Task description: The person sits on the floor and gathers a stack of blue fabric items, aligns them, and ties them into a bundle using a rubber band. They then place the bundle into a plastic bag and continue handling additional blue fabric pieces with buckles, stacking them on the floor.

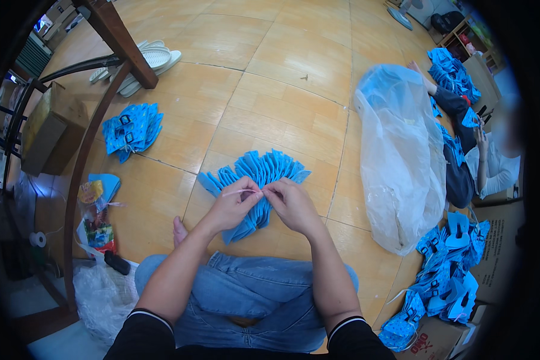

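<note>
On the floor just ahead of my crossed legs lies a fanned bundle of blue, pleated-looking pieces, gathered at its middle. Over that middle my left hand pinches a thin pink string, and a loose end sticks out to the left. My right hand is closed in a pinch beside it, fingertips almost meeting the left ones over the string. Both hands cover the gathered part of the bundle, so any knot there is hidden.
Another blue bundle lies at left, near a wooden chair leg and pale slippers. A large translucent plastic bag stands at right. Beyond it a person sits among blue piles. Colourful packets lie at left.
</note>
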`<state>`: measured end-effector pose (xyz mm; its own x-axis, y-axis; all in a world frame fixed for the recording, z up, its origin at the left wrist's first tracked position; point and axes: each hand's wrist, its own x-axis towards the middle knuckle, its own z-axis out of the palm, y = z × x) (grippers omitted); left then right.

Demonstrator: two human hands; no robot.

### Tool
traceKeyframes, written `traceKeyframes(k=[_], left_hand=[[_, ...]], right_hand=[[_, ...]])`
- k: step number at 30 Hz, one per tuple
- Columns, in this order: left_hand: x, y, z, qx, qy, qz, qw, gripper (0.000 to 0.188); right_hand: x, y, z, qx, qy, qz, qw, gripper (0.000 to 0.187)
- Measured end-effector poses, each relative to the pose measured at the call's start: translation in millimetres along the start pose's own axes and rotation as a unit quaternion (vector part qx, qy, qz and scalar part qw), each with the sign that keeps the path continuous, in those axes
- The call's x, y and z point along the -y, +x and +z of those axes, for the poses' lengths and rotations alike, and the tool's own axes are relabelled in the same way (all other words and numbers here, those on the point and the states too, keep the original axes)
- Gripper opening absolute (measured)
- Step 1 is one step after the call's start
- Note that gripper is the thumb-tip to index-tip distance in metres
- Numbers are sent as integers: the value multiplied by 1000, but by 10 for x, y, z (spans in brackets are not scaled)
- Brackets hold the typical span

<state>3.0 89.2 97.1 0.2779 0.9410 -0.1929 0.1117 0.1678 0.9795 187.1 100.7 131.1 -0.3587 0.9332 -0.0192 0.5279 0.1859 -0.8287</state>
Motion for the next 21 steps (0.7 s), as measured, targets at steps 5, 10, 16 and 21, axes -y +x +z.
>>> traceKeyframes(k=[5,10,16,21], left_hand=[[2,41,-37,21,-82,-36,996,11],[-56,25,-80,49,-102,-64,992,9],[-71,20,-98,61,-123,-68,988,8],[-136,8,-120,86,-96,-74,989,4]], right_hand=[[37,-12,-83,45,59,28,997,16],[-33,-40,-141,102,126,22,986,16],[-93,-40,-93,139,129,-4,982,17],[-147,-34,-99,162,160,13,974,17]])
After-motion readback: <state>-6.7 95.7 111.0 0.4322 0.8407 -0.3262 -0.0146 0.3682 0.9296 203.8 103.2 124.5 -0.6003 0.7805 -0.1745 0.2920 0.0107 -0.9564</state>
